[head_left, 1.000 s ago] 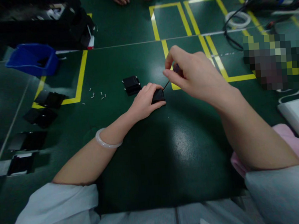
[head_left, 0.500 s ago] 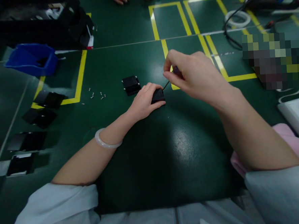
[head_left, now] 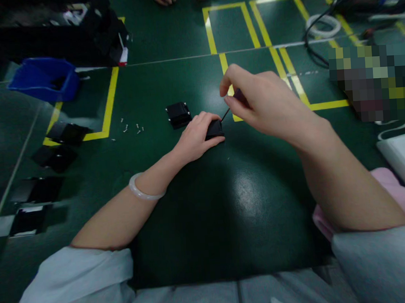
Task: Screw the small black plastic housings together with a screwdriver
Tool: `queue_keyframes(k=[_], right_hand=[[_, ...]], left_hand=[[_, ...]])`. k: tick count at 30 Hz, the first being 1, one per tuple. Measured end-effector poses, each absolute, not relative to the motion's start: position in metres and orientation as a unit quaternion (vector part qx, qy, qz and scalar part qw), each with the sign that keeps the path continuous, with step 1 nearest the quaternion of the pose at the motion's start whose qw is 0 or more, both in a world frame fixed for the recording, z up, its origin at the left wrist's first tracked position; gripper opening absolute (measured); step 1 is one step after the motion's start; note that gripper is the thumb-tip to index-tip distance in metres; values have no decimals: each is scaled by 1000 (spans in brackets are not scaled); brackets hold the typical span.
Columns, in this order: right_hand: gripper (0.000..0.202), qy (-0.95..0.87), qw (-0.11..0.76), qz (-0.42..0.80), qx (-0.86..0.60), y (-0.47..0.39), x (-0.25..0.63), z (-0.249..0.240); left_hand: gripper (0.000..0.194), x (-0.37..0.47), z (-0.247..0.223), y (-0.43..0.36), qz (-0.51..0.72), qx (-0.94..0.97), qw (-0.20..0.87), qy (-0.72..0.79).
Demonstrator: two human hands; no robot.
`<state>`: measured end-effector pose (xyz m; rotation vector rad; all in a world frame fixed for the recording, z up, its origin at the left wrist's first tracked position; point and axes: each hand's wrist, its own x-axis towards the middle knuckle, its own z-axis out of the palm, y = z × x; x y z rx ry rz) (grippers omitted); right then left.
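2nd blk part (head_left: 178, 112) (nr L hand (head_left: 199, 135)), screws (head_left: 138, 126), bin (head_left: 66, 84)

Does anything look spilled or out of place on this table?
Perhaps the small screws: they lie scattered loose on the green tabletop, left of the black block in the left hand, pointing different ways rather than gathered together. Nothing looks plainly damaged.

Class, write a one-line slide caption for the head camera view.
Left hand steadies a small black part on a green table while the right hand holds a thin-shafted tool at its edge.
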<state>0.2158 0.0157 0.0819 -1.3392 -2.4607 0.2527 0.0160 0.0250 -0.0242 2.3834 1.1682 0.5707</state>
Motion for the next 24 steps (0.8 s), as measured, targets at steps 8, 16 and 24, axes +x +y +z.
queue_keyframes(k=[8, 16, 24], right_hand=[[26, -856, 163, 84, -483, 18, 216, 80], [23, -855, 171, 79, -484, 18, 217, 79], [23, -855, 180, 91, -479, 17, 216, 79]], left_hand=[[42, 16, -23, 24, 201, 857, 210, 425], [43, 16, -23, 24, 201, 858, 210, 423], [41, 17, -22, 24, 198, 857, 213, 426]])
